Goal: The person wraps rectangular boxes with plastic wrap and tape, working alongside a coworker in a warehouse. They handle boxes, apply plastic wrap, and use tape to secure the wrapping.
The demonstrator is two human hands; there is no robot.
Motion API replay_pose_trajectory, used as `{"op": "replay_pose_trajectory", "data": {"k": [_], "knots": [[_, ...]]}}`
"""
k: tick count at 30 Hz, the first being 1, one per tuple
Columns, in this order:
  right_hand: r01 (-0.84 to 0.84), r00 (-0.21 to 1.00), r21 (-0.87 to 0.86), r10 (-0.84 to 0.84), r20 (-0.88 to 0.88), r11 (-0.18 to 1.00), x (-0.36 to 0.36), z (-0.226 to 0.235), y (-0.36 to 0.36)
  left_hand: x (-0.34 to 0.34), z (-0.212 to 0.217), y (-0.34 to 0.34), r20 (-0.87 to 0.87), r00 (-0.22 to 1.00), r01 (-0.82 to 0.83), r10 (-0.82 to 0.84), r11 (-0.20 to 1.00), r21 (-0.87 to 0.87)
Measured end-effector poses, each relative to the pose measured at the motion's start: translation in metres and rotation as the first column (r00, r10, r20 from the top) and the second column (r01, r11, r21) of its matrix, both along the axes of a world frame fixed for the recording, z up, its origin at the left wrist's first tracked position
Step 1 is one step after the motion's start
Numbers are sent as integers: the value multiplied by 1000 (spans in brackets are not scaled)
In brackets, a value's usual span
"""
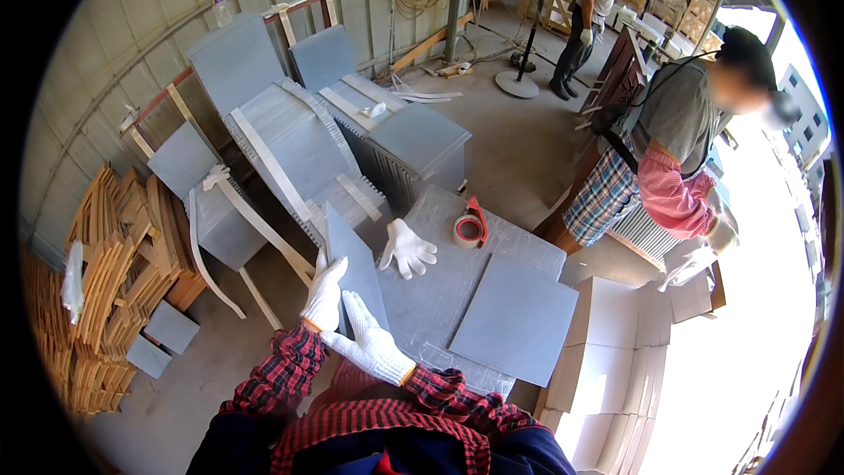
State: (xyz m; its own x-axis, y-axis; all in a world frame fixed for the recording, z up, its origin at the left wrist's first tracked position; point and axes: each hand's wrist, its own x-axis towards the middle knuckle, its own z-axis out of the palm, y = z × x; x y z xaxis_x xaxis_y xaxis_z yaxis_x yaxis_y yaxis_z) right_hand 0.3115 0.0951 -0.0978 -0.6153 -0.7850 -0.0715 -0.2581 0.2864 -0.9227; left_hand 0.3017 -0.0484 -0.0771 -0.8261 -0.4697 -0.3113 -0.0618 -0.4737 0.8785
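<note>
A flat grey tile [355, 274] stands tilted on edge between my gloved hands, its face turned to the right. My left hand [325, 293] grips its left edge, fingers partly hidden behind it. My right hand [371, 347] holds it low down, the fingers lying along the near side of the tile. Just beyond, a loose white glove [407, 249] lies on a plastic-wrapped stack [422, 308]. Next to the glove is a tape dispenser [470, 227] with a red frame. Another grey tile [514, 317] lies flat at the right side of the stack, overhanging its edge.
Stacks of grey tiles [286, 136] lean on racks along the metal wall. Wooden frames [132, 273] are piled at the left. White cartons [607, 343] stand to the right. One co-worker [668, 132] bends over tiles at the right; another person [598, 18] stands farther back near a pedestal fan [519, 82].
</note>
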Motion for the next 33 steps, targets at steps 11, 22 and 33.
{"op": "replay_pose_trajectory", "data": {"k": [11,22,33], "knots": [[143,985,76,-135,-107,987,2,10,27,-83,-11,-25,-24,1000,-8,2,962,-274],[364,929,451,-281,-243,815,14,79,51,-153,-52,-75,-75,972,174,-221,903,-393],[475,876,583,-292,-384,659,26,78,34,-153,-46,-52,-96,957,213,-273,889,-406]]}}
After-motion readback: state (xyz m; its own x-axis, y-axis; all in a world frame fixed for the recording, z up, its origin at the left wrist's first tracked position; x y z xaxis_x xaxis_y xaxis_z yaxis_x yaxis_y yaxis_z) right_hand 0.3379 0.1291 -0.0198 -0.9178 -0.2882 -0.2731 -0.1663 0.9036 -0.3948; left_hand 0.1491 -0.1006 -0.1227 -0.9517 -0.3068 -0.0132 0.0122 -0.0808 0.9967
